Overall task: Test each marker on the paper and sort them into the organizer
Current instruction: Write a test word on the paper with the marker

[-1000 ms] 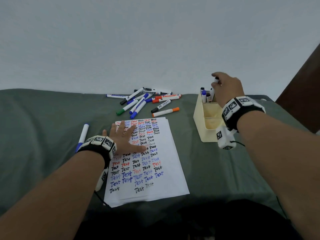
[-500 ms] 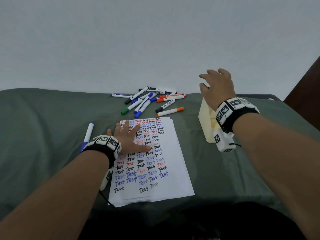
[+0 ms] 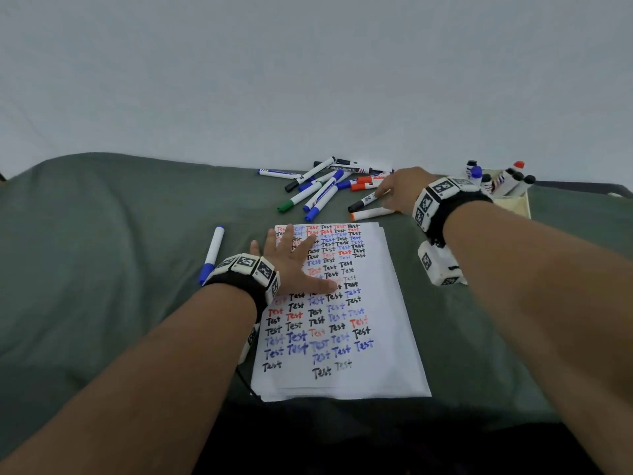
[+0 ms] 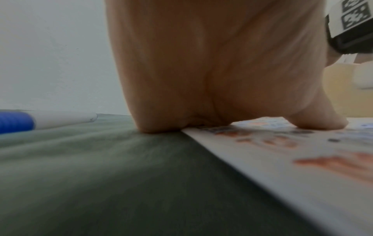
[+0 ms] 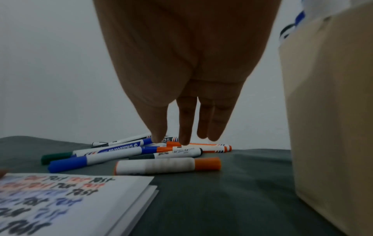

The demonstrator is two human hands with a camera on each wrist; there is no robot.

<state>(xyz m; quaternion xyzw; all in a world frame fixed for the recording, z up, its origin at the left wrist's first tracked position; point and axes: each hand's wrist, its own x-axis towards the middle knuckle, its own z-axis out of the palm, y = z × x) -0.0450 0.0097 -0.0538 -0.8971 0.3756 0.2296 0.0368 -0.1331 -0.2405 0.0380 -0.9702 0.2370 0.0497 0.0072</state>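
**Reaching for the next marker to test**

Stretching out over the loose pile, the right hand (image 3: 400, 193) holds nothing: its grip is wide, fingers (image 5: 186, 121) straight and pointing down, their tips just above or perhaps touching the black-capped marker (image 3: 363, 201) (contact is too close to call from either view). Just nearer the paper than that marker lies an orange-capped marker (image 5: 167, 166), and on the paper's far side the rest of the pile (image 3: 322, 186) spreads in blue, green, black and orange.

The left hand (image 3: 291, 265) lies flat with fingers spread, pinning the paper (image 3: 387, 337) to the green-covered surface (image 3: 120, 252); left of the paper rests a lone blue marker (image 3: 212, 253). Right of the paper stands the cream organizer (image 5: 331, 111), with several markers upright in it.

Judged from this, the step in hand is picking the next marker. What follows calls for pinching one barrel cleanly out of the crowd, uncapping it, then writing in the blank space near the paper's lower edge.
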